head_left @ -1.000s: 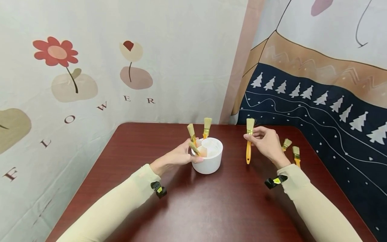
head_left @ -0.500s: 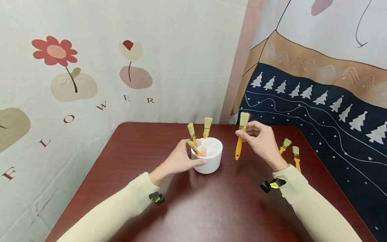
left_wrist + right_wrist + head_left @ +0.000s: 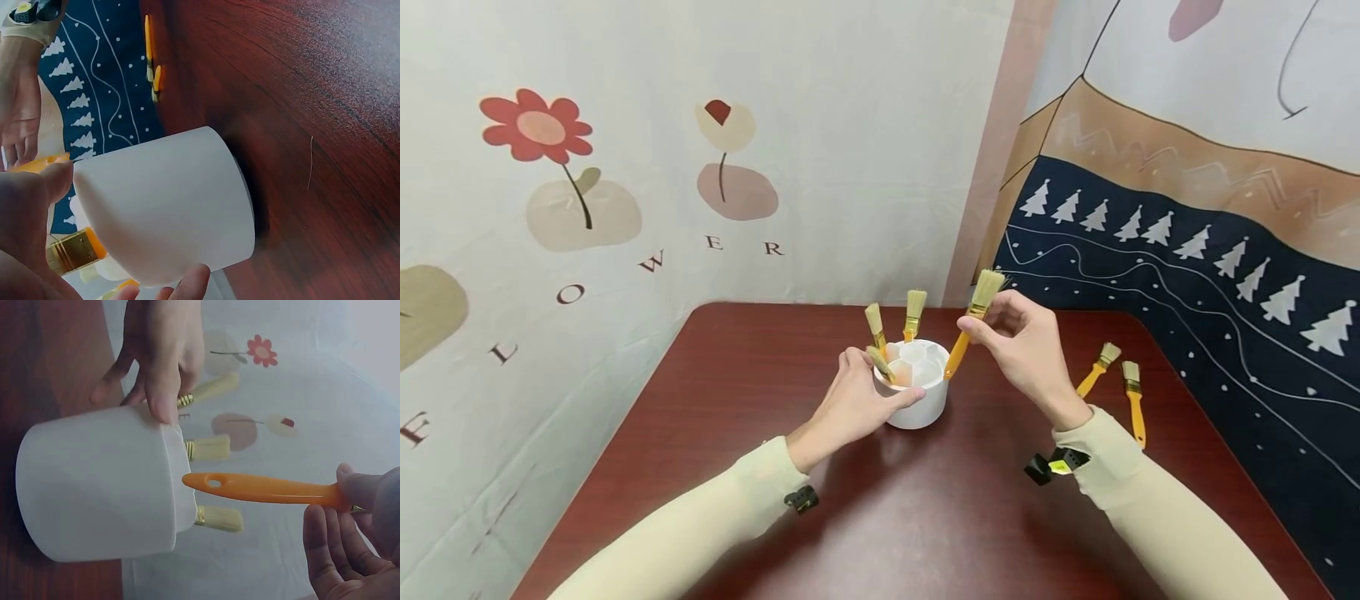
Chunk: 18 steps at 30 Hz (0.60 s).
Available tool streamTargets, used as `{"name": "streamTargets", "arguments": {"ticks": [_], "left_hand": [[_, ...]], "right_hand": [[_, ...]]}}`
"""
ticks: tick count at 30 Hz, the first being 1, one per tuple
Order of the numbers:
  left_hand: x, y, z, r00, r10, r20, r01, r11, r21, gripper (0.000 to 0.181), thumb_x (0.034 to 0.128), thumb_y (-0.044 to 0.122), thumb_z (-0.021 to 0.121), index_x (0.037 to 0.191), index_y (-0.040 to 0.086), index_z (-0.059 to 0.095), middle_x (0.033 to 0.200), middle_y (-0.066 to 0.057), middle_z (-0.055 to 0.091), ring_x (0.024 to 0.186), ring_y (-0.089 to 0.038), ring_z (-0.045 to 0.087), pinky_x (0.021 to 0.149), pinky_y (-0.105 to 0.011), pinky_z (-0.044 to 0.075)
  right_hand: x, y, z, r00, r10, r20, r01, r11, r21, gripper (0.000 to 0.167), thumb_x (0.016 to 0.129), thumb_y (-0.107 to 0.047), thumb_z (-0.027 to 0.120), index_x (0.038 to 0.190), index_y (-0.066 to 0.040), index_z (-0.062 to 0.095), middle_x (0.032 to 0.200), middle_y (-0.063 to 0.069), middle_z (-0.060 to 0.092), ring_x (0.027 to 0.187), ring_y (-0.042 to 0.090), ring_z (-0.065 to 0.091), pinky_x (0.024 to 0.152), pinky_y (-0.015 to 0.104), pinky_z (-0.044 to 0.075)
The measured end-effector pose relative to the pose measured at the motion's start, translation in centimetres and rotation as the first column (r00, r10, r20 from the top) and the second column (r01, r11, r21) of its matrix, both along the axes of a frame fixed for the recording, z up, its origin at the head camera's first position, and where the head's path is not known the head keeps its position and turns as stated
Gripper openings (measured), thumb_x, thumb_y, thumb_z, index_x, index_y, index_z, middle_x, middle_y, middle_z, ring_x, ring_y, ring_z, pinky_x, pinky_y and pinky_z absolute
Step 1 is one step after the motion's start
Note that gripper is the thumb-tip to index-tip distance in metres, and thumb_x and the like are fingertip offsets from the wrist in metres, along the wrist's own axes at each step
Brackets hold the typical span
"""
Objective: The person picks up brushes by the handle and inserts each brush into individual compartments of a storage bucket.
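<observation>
**Paintbrush [image 3: 960, 348] held at the rim of a white pot [image 3: 917, 411] on a reddish-brown table [image 3: 865, 533]**

A person in pale sleeves [image 3: 692, 517] works near the far edge of a glossy, wood-grained tabletop that reflects a soft patch of light toward the front. The left hand [image 3: 857, 398] grips the pot, thumb along its near side and fingers round the left. The right hand [image 3: 1028, 340] pinches the paintbrush near its metal band, bristles up and handle slanting down to the pot's right rim; whether the tip touches is unclear.

The pot stands upright, divided inside, with three brushes [image 3: 915, 310] in it. Two more brushes [image 3: 1134, 404] lie apart on the table at the right. A thin loose strand [image 3: 310, 164] rests on the wood.

Behind, a pale hanging [image 3: 865, 133] shows a red flower [image 3: 539, 127] and letters spelling FLOWER. A pinkish stripe [image 3: 996, 142] marks its right side; beyond, a navy hanging [image 3: 1210, 333] carries a row of white trees below a tan band.
</observation>
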<state>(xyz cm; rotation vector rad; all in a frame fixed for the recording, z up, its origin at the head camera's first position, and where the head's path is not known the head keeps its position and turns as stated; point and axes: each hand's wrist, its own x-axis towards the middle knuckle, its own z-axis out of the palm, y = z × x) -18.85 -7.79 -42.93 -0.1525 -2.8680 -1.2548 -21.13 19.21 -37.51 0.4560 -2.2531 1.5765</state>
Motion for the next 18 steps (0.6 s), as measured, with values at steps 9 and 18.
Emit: {"name": "streamTargets", "arguments": {"ticks": [9, 18], "left_hand": [[-0.2, -0.1, 0.1, 0.999, -0.035, -0.004, 0.035, 0.999, -0.025, 0.082, 0.0939, 0.064, 0.091, 0.132, 0.000, 0.056, 0.122, -0.016, 0.056, 0.104, -0.028, 0.061, 0.100, -0.045, 0.056], [-0.4, -0.5, 0.1, 0.997, -0.073, -0.021, 0.072, 0.997, -0.028, 0.072, 0.0957, 0.060, 0.091, 0.128, 0.003, 0.059, 0.118, -0.014, 0.060, 0.104, -0.027, 0.057, 0.093, -0.040, 0.051]], "right_hand": [[0.1, -1.5, -0.7, 0.998, 0.037, -0.047, -0.037, 0.999, 0.010, 0.031, 0.097, -0.012, 0.097, 0.121, -0.006, 0.079, 0.107, 0.013, 0.083, 0.091, 0.012, 0.078, 0.090, 0.017, 0.066], [0.2, -2.3, -2.3, 0.992, 0.099, -0.084, -0.092, 0.993, 0.079, 0.027, 0.095, -0.011, 0.098, 0.118, -0.011, 0.082, 0.106, 0.007, 0.085, 0.093, 0.014, 0.081, 0.089, 0.019, 0.067]]}}
